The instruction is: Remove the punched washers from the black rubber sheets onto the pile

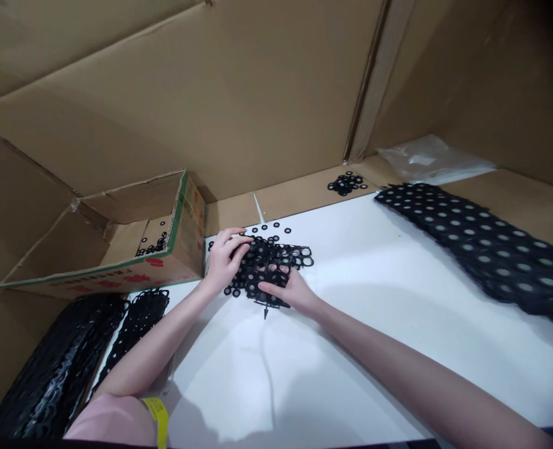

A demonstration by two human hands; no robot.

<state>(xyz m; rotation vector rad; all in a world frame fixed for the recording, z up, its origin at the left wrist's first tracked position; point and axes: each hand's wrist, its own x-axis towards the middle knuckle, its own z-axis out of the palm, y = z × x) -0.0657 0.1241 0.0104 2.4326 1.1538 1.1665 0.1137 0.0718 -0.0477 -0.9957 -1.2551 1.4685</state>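
Lying nearest, a glossy black bundle [52, 368] and a slim mesh strip [133, 330] sit beside the left forearm [159, 352], presumably to keep them within reach without crowding the work. Ahead, the black mesh [256, 274] rests on the white surface [360, 262], probably centred so that both sides are easy to get at. The right grip [299, 292] is closed around its near right part, thumb on top and fingers partly hidden by it, grasping it. The left grip [224, 255] curves over its left edge, half spread and touching it; whether it pinches anything I cannot tell. Loose rings [264, 227] lie just beyond, likely close for easy access; more fill a corner of the cardboard box [192, 218], whose walls probably stop them straying. Farther off are a long mesh piece [482, 240] on the right, a ring pile [346, 183] and a clear plastic bag [432, 156].
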